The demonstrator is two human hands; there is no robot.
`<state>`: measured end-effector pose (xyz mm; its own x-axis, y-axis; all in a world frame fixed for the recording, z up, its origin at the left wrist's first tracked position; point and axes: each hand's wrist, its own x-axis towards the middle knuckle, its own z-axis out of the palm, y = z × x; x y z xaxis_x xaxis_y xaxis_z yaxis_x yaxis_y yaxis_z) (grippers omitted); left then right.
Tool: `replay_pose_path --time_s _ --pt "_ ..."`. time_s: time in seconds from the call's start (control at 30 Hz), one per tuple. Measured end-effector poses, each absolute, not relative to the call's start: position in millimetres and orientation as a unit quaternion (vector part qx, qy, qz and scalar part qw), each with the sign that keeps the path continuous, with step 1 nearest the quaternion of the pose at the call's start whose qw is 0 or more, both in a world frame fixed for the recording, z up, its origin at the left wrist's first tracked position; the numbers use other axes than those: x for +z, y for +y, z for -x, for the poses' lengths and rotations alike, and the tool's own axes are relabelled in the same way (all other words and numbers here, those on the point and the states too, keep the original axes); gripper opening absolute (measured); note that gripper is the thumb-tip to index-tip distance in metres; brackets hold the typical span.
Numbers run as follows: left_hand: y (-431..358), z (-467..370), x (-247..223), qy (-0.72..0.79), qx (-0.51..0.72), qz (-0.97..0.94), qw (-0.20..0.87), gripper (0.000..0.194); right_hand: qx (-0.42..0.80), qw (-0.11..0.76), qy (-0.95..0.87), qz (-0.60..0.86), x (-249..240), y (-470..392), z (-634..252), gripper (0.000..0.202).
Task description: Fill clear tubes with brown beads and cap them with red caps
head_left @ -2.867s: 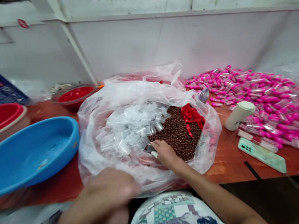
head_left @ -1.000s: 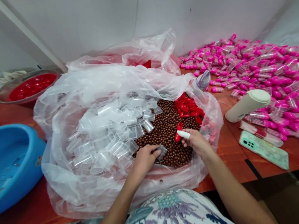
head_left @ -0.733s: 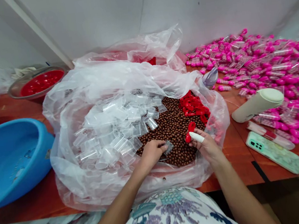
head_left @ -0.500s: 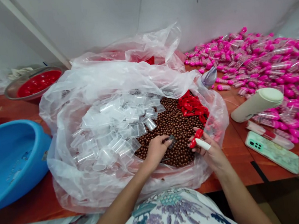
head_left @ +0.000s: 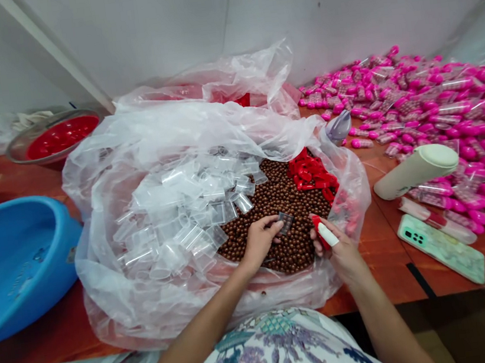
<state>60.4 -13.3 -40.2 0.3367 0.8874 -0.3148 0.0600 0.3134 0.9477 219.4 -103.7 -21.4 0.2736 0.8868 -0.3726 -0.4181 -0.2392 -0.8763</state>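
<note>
My left hand [head_left: 261, 239] pinches a small clear plastic tube [head_left: 285, 222] by one end, just above a heap of brown beads [head_left: 277, 192]. To its right, my right hand [head_left: 337, 245] is closed around a red plastic cap [head_left: 318, 226]; a white covering wraps one of its fingers. More red caps [head_left: 310, 172] lie at the beads' far right side. A pile of clear tubes [head_left: 197, 211] fills the left of the same spread. All of these rest in a translucent plastic bag [head_left: 111, 306] laid open on the table.
A blue basin [head_left: 21, 264] stands at the left, with a metal bowl of red pieces [head_left: 62, 137] behind it. On the right are a pale cylindrical bottle [head_left: 417, 170], a phone [head_left: 442, 248] and a large heap of pink-capped tubes [head_left: 437, 102].
My left hand has shifted slightly right, with the clear tube now tilted and more visible. My right hand has turned the red cap more upright in its fingers.
</note>
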Motion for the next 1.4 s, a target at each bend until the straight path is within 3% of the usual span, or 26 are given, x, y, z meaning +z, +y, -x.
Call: replay_pose_path --time_s 0.37,1.0,1.4 --pt "-18 -44 -28 0.424 0.326 -0.389 0.75 0.04 0.532 0.565 -0.271 0.569 -29 -107 -215 0.034" --pt "-41 -7 -9 0.401 0.317 -0.346 0.787 0.044 0.38 0.496 -0.484 0.613 -9 -79 -188 0.034" --pt "-47 -10 -8 0.385 0.332 -0.373 0.776 0.04 0.397 0.501 -0.486 0.596 -7 -78 -185 0.033"
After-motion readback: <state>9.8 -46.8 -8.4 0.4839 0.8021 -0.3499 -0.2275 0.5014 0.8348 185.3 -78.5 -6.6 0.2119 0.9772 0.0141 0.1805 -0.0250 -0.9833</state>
